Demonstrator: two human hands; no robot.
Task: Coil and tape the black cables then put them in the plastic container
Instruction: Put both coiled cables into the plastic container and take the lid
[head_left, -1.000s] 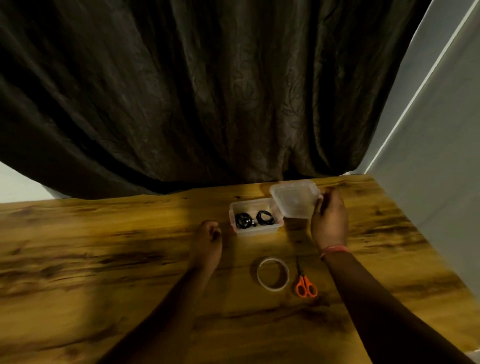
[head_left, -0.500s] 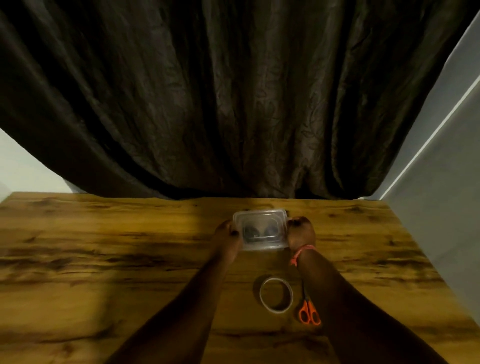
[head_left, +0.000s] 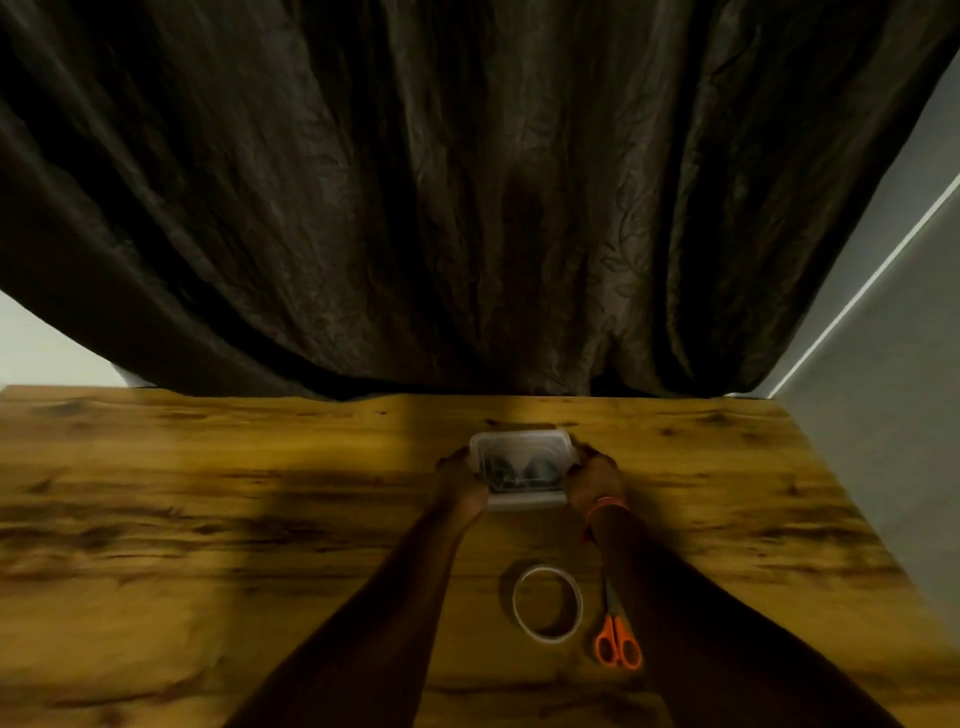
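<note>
A small clear plastic container sits on the wooden table with its clear lid on top. Two coiled black cables show dimly through the lid. My left hand grips the container's left side and my right hand, with an orange band at the wrist, grips its right side. Fingertips of both hands curl over the lid's edges.
A roll of clear tape lies on the table near me, between my forearms. Orange-handled scissors lie just right of it. A dark curtain hangs behind the table; a grey wall stands at the right.
A second ago my right hand held the lid beside the uncovered container and my left hand rested on the table. The lid now covers the container, and both hands grip its sides.
</note>
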